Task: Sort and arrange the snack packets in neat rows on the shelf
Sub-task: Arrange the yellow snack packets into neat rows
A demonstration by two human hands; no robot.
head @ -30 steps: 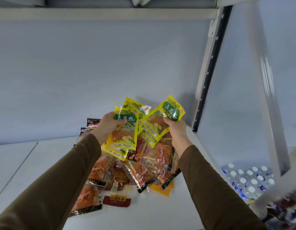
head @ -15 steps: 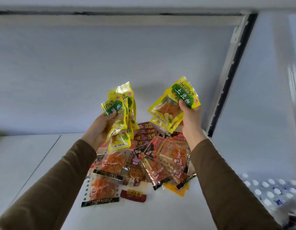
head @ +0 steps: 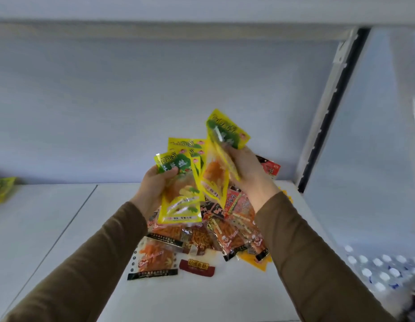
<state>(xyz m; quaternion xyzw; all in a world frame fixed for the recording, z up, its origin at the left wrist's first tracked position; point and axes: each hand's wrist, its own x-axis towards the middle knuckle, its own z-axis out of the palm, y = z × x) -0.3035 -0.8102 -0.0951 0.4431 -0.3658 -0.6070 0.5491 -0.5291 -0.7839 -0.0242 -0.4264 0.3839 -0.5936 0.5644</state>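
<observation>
My left hand [head: 154, 184] grips a fanned bunch of yellow-and-green snack packets [head: 182, 196] above the white shelf [head: 62, 228]. My right hand [head: 248, 173] holds more yellow packets [head: 221, 145], tilted and pressed against the left bunch. Below both hands lies a loose pile of orange, red and black packets [head: 202, 238], with a clear orange packet [head: 155, 256] and a small dark red packet [head: 197, 267] at its front. More red packets [head: 270, 168] show behind my right hand.
Another yellow packet stack [head: 2, 189] lies at the shelf's far left. A slotted white upright [head: 327, 108] stands at the back right. Capped water bottles [head: 378, 268] sit lower right, beyond the shelf's edge. The shelf's back wall is close behind the pile.
My hands were apart half a second ago and have come together, so the right-hand packets now meet the left bunch. The view shifted slightly.
</observation>
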